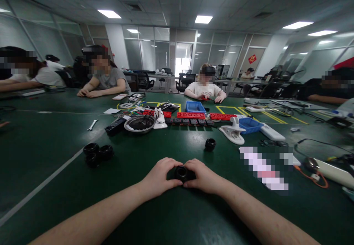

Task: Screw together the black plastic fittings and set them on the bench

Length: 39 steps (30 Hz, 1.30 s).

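Note:
Both my hands meet over a small black round part (181, 172) on the green table (55, 153). My left hand (159, 177) curls its fingers against the part's left side. From the other side my right hand (203, 177) grips it, fingers closed. A single black ring part (210, 144) lies a little farther out on the table. A cluster of three black ring parts (98, 153) lies to the left.
A metal bowl (139, 123), red and black power strips (190, 118), blue trays (195, 107), a white clamp (233, 130) and a wrench (92, 124) lie across the table's middle. Cables and an orange cord (311, 175) lie at right. Several people sit around the table.

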Each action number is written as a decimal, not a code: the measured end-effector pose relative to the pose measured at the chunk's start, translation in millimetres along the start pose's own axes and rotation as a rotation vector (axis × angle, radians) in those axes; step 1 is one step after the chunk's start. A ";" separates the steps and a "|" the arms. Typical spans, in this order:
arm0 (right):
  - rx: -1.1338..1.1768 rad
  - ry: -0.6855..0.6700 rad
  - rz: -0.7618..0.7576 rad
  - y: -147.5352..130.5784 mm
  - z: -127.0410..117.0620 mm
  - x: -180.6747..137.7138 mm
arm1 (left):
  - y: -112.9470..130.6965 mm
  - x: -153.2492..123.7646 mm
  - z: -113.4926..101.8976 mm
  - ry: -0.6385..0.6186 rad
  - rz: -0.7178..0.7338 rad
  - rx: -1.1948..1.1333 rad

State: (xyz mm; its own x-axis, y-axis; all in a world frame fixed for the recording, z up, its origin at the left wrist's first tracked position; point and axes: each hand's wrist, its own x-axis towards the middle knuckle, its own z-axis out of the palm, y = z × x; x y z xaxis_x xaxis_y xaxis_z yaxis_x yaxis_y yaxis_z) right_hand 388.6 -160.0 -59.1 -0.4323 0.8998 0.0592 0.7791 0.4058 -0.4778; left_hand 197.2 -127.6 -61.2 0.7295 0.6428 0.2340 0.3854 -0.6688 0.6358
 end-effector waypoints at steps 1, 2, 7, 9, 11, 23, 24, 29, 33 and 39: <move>-0.013 0.007 0.007 0.0 1.2 0.3 | 1.0 0.3 0.7 0.003 -0.011 -0.007; -0.031 0.017 0.019 -0.5 2.9 0.7 | 1.8 0.5 2.0 0.016 -0.032 -0.013; -0.234 0.178 0.136 -7.5 16.8 2.2 | 1.6 0.6 12.8 0.169 -0.220 0.007; -0.300 0.236 0.139 -10.0 20.2 1.8 | 0.4 0.4 15.0 0.191 -0.241 0.007; -0.305 0.243 0.110 -10.2 20.1 0.6 | -0.3 0.4 13.8 0.171 -0.219 -0.019; -0.099 0.072 -0.069 1.3 4.6 0.1 | -4.1 2.1 -1.0 -0.051 -0.041 -0.108; -0.119 0.085 -0.055 1.2 6.4 0.8 | -2.8 1.9 0.5 -0.042 -0.057 -0.114; -0.297 0.207 0.092 -4.8 19.6 2.0 | 2.8 0.4 11.4 0.098 -0.196 -0.117; -0.323 0.237 0.085 -9.5 22.4 -0.2 | 1.8 -0.4 15.6 0.122 -0.198 -0.113; -0.104 0.106 -0.029 -5.5 7.7 -3.8 | 2.9 -0.5 7.9 0.063 -0.146 -0.094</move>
State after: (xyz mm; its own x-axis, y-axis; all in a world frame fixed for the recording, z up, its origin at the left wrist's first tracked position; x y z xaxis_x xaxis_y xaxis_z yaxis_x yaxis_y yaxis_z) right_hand 382.4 -166.9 -63.4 -0.4096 0.8969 0.1667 0.8121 0.4418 -0.3812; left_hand 202.4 -132.8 -65.3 0.6318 0.7545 0.1774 0.4278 -0.5304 0.7319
